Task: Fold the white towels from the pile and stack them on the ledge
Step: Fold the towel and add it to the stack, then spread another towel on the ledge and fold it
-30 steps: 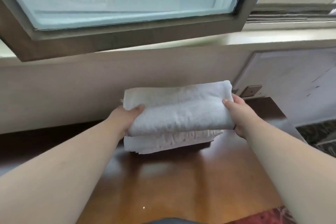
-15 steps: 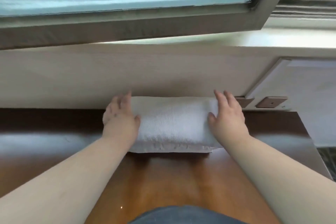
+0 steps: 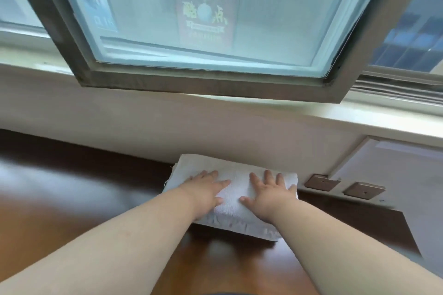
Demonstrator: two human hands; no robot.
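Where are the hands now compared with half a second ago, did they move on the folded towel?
Yes. Both hands, left and right, slid from the towel's ends toward its middle, now lying flat on top, side by side. Against the wall plates, the right hand moved left.

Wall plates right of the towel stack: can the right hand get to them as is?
Probably yes. The right hand lies flat on the towel stack, holding nothing, and only bare wooden ledge shows between it and the wall plates.
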